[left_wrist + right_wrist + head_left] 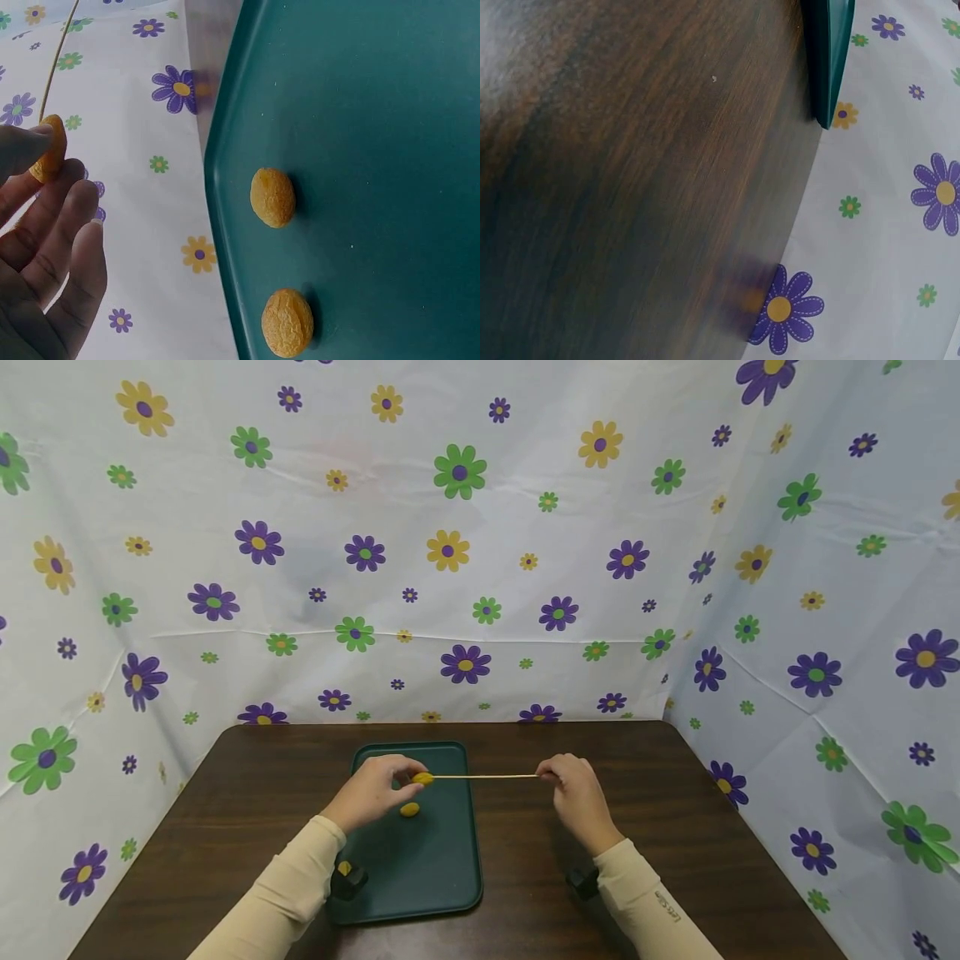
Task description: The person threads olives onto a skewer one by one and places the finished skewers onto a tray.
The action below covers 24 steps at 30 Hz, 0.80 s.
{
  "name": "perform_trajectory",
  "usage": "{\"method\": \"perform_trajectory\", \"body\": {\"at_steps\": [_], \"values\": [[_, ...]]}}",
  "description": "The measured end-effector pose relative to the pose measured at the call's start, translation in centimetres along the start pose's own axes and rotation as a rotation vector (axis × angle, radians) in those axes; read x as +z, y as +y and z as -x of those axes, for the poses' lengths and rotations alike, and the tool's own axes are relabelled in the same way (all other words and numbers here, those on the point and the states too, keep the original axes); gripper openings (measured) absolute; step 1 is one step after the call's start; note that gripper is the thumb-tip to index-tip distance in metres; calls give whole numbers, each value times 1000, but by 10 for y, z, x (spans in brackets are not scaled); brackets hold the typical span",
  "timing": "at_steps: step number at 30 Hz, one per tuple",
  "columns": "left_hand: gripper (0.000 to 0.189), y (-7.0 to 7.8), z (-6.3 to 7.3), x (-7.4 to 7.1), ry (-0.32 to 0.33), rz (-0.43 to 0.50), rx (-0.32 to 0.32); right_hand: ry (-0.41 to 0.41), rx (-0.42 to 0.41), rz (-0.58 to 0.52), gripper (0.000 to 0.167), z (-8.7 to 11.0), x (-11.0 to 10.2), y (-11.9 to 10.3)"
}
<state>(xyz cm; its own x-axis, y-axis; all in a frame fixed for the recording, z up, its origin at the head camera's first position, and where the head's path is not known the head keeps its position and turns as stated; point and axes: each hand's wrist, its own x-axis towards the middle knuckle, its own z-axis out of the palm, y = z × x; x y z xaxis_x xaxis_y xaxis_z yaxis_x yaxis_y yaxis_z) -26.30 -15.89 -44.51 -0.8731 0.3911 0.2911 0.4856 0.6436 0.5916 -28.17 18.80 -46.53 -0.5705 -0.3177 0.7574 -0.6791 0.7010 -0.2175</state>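
Observation:
My left hand (pixel 377 790) pinches a small yellow-brown oval piece (pixel 51 154) with wrinkled skin between thumb and fingers, above the green tray (pixel 442 885). One end of a thin wooden skewer (pixel 483 777) meets this piece; how deep it goes in is hidden. Level in the air, the skewer runs to my right hand (pixel 576 789), whose thumb and fingers pinch its other end over the bare table. Two like oval pieces (pixel 273 198) lie apart on the tray in the left wrist view. The right wrist view does not show the right hand.
A dark wooden table (pixel 525 877) bears the tray left of centre. Flower-printed white cloth (pixel 480 568) stands behind the table and along its sides. Black wrist devices (pixel 348 882) sit under both forearms.

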Motion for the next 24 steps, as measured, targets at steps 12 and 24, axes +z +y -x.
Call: {"method": "perform_trajectory", "body": {"at_steps": [12,24], "values": [[21,3,-2,0,-1,-16,62,-9,-2,-8,23,0,-1,-3],[22,5,-2,4,-25,30,108,-8,-24,2,26,-1,0,-9]]}}
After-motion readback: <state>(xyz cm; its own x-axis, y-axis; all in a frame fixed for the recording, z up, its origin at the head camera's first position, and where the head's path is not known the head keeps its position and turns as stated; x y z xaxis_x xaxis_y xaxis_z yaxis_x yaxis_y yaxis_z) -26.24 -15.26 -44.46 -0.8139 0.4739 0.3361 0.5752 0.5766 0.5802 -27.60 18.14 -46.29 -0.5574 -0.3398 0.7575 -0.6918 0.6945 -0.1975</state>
